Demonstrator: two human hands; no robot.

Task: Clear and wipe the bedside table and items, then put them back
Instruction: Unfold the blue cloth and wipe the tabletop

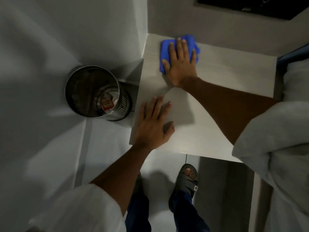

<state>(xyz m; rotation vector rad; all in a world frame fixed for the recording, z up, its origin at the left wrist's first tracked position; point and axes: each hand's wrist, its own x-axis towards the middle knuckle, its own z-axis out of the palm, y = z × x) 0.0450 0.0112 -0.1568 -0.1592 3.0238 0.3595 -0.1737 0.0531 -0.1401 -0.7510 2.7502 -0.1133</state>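
Seen from above, looking straight down. Pale table (217,97) filling the centre and right of the frame, its top bare apart from a cloth and two hands. Blue cloth (167,47) lying crumpled at the upper middle of the frame, near the table's far left corner, just short of the wall behind. Right hand (181,64) pressed flat on top of the cloth, grip apart, fingers (179,46) spread and pointing toward the top of the frame, palm partly on the cloth and partly on the bare table surface. Forearm running down to the right into a loose white sleeve (275,139) at the right edge. Left hand (153,124) planted flat near the table's left edge at the centre of the frame, grip apart and holding nothing, thumb splayed to the right, fingertips pointing up the frame. Its forearm reaching down to another white sleeve at the lower left.

Round metal mesh bin (93,91) standing on the floor at centre left, just beside the table's left side, with crumpled paper and a red-and-white wrapper (107,103) in the bottom. Pale tiled floor (103,148) below the table edge. Foot in a dark sandal (187,180) at the lower middle, toes pointing toward the table, dark blue trouser leg below it. Dark rectangular panel (250,5) at the upper right, detail unclear.
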